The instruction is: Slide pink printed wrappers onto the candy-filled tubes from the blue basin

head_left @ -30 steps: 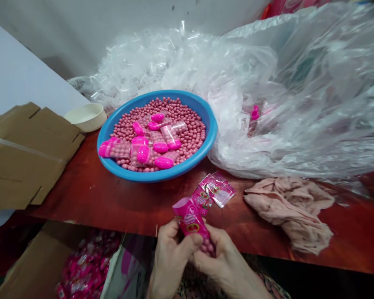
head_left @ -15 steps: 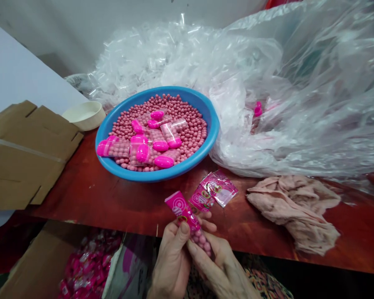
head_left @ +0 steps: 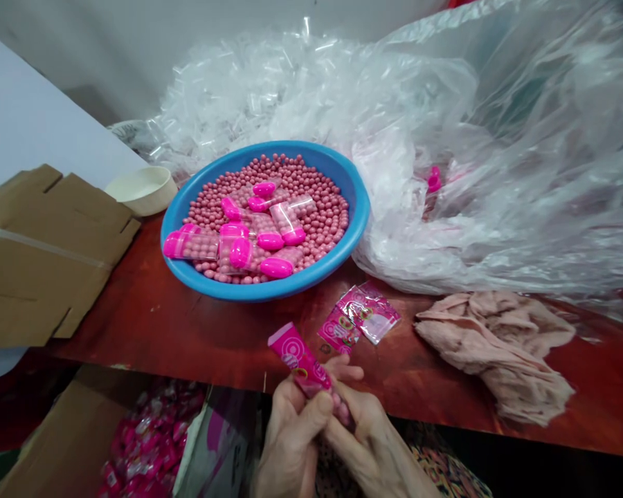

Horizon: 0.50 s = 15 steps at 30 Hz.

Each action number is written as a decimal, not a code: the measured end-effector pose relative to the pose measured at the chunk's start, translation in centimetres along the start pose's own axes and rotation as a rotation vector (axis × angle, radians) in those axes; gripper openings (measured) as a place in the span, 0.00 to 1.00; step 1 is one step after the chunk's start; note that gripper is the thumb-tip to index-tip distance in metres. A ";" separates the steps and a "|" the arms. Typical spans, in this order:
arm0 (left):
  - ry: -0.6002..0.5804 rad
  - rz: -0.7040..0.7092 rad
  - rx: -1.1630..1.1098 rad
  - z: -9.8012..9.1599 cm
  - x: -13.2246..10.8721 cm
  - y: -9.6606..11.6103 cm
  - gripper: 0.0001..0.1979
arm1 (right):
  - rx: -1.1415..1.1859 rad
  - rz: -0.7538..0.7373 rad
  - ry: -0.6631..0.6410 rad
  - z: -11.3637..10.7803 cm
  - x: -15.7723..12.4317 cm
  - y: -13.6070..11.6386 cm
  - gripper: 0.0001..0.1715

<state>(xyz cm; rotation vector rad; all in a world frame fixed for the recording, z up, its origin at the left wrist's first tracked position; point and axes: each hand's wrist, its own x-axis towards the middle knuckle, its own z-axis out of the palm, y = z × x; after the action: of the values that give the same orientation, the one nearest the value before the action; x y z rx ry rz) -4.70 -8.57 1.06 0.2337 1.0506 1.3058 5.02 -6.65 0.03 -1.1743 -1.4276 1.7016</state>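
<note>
Between my two hands is a small candy tube with a pink printed sleeve [head_left: 298, 353] around its upper end and pink balls showing lower down. My left hand [head_left: 293, 432] grips its near side, thumb pressed along it. The fingers of my right hand [head_left: 360, 432] close on the lower part and hide much of it. Flat pink printed sleeves [head_left: 360, 315] lie on the red table [head_left: 212, 339] just beyond my hands. Farther back, a blue basin [head_left: 360, 207] holds pink candy balls [head_left: 316, 180] and several filled clear tubes with bright pink caps [head_left: 277, 267].
A crumpled beige cloth [head_left: 498, 353] lies on the right. Clear plastic bags [head_left: 513, 228] and heaped clear tubes [head_left: 239, 90] fill the back. Left are a cream bowl [head_left: 145, 194] and folded cardboard [head_left: 41, 263]. A box below holds pink packed pieces [head_left: 148, 443].
My left thumb has moved down along the tube toward my right fingers, covering more of the balls. The printed sleeve now shows more fully above my hands.
</note>
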 end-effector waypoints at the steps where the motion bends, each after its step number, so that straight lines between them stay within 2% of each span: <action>1: -0.009 0.009 -0.004 -0.2 0.0 -0.1 0.10 | -0.027 -0.014 0.020 -0.1 0.0 0.0 0.11; 4: -0.029 0.012 0.005 -0.5 -0.1 0.0 0.13 | -0.061 -0.026 0.034 -0.2 0.1 -0.6 0.10; 7: 0.009 0.078 0.006 -0.4 -0.1 0.6 0.19 | -0.010 0.053 -0.089 0.0 0.4 -1.4 0.10; 10: 0.079 0.110 -0.003 0.1 0.1 0.9 0.13 | 0.065 0.099 -0.156 0.2 0.5 -1.5 0.13; 15: 0.080 0.056 -0.045 0.8 0.0 -0.1 0.11 | 0.065 0.082 -0.181 0.0 -0.1 -1.0 0.15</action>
<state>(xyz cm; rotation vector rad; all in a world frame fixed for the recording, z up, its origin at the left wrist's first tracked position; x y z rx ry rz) -4.05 -8.26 1.42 0.1794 1.0881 1.3972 4.97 -6.50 1.03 -1.0796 -1.4353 1.9379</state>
